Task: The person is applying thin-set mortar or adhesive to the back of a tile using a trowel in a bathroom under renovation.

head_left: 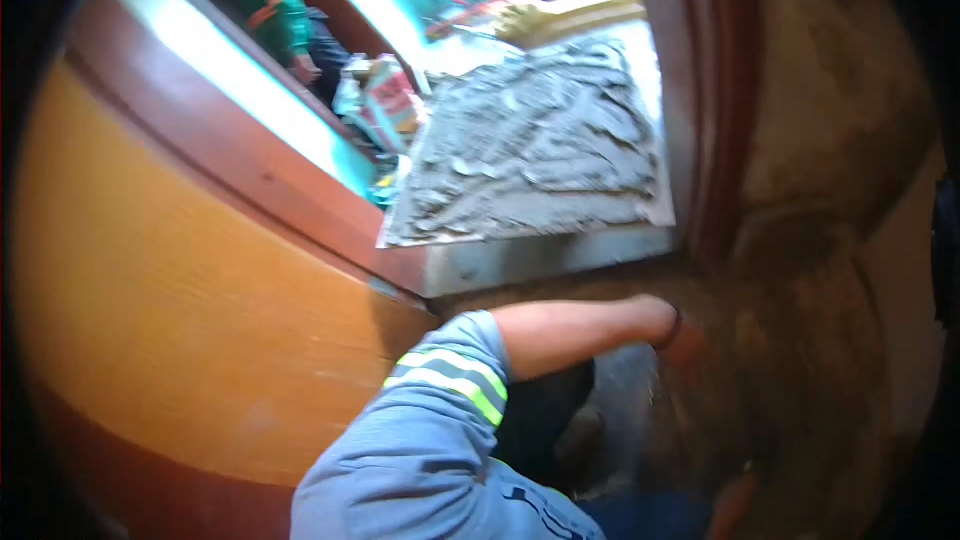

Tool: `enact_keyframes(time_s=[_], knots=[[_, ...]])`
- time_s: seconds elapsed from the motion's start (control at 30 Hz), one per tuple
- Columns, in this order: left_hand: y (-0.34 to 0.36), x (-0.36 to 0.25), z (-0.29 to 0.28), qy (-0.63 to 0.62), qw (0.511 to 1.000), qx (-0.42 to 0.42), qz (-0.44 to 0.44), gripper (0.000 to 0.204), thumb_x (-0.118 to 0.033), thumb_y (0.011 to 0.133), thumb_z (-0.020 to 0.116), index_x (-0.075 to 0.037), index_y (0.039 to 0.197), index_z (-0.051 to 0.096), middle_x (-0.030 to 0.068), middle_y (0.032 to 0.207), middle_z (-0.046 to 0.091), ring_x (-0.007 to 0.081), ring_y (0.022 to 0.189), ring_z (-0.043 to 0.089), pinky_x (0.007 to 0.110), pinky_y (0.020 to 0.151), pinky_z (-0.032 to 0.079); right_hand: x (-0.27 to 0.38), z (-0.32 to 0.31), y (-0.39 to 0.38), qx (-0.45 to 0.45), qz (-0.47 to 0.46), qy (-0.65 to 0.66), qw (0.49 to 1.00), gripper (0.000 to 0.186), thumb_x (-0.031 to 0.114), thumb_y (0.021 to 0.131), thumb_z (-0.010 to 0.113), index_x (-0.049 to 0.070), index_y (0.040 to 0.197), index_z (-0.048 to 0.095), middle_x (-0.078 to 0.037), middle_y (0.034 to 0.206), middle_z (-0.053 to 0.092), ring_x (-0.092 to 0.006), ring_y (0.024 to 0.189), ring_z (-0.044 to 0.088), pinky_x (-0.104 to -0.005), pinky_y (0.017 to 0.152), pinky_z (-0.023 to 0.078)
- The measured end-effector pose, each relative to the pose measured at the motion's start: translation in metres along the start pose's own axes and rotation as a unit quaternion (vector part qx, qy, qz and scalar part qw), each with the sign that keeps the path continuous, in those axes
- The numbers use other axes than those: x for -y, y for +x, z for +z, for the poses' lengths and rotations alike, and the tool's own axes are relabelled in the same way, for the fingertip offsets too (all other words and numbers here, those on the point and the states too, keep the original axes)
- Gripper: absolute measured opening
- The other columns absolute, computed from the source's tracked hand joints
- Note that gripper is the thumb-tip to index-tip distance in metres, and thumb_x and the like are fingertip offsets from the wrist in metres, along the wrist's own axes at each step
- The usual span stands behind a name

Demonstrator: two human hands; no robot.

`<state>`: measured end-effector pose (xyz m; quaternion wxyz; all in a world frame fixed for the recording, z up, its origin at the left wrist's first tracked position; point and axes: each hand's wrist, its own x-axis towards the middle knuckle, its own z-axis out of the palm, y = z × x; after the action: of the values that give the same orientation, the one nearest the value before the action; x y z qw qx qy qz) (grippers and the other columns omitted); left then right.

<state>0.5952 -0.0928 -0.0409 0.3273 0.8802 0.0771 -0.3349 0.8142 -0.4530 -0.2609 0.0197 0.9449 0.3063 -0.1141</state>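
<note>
My left hand (685,340) reaches out below the doorway, past my grey sleeve with reflective bands. It is dim and blurred, so its fingers and anything in them cannot be made out. What seems to be my right hand (733,505) is low at the right, also dark and smeared. Beyond my left arm, a large square panel (664,210) coated in rough, ridged grey mortar (525,140) lies across the doorway.
An orange wall (180,290) and reddish door frame (715,110) flank the opening. Another person (270,10) in green with orange bands stands upper left, near stacked boxes (385,100). A dark, stained floor (790,340) lies at the lower right.
</note>
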Motion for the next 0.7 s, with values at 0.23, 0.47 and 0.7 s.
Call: enact_keyframes(time_s=[0.23, 0.47, 0.7], knots=[[-0.055, 0.038, 0.006, -0.030, 0.992, -0.007, -0.122, 0.063, -0.043, 0.088, 0.057, -0.007, 0.136, 0.038, 0.0196, 0.116, 0.060, 0.0327, 0.106, 0.058, 0.040, 0.090, 0.046, 0.016, -0.073, -0.101, -0.030, -0.001, 0.363, 0.931, 0.032, 0.015, 0.087, 0.057, 0.002, 0.116, 0.056, -0.012, 0.084, 0.064, -0.0193, 0.069, 0.060, -0.0325, 0.066, 0.049], [-0.027, 0.012, 0.008, -0.120, 0.989, -0.035, -0.079, 0.054, -0.034, 0.087, 0.060, -0.004, 0.128, 0.046, 0.0197, 0.103, 0.064, 0.0335, 0.094, 0.062, 0.039, 0.081, 0.049, 0.020, 0.007, -0.159, 0.107, 0.335, 0.624, 0.698, 0.019, 0.028, 0.091, 0.057, 0.010, 0.097, 0.054, 0.003, 0.066, 0.050, -0.0084, 0.055, 0.046, -0.0245, 0.047, 0.038], [-0.052, 0.007, 0.009, -0.092, 0.986, -0.100, -0.096, 0.055, -0.034, 0.085, 0.063, -0.003, 0.127, 0.046, 0.0214, 0.103, 0.063, 0.0343, 0.094, 0.062, 0.040, 0.079, 0.050, 0.116, 0.017, 0.035, 0.156, 0.196, 0.793, 0.556, 0.019, 0.031, 0.091, 0.054, 0.013, 0.090, 0.049, 0.000, 0.057, 0.045, -0.0112, 0.039, 0.040, -0.0279, 0.037, 0.034]])
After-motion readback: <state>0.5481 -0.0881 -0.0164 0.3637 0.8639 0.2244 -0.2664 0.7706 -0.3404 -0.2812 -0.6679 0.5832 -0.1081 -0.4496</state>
